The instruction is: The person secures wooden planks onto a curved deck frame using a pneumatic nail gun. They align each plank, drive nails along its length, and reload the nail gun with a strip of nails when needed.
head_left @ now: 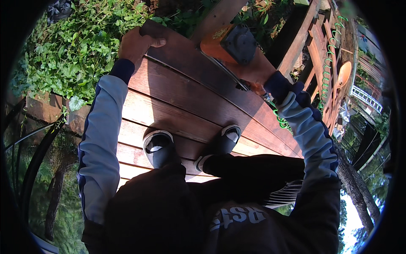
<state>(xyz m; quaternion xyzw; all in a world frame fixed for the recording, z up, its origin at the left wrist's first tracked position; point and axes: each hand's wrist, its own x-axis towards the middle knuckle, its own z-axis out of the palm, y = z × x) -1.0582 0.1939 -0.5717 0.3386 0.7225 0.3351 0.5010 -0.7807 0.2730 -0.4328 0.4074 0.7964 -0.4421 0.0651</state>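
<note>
Evidently, the step in hand is steadying and fastening: the left hand (137, 45) grips the left end of a dark reddish-brown wooden board (174, 47) along the far side of the red-brown plank deck (139, 108). The right hand (255, 71) is closed around an orange-and-black nail gun (238, 44) over it, nose contact hard to tell. The next move calls for keeping the board snug.

The left hand (134, 45) holds the left end of the outermost flat, dark-brown wooden board (179, 47). To its right, over that board, the right hand (259, 67) holds a boxy orange-and-black power tool (239, 44). Nearer, two dark rounded shoes (159, 139) stand on reddish-brown wooden decking (169, 101). Leafy green plants (78, 51) lie left; a coiled green hose (282, 121), right.
</note>
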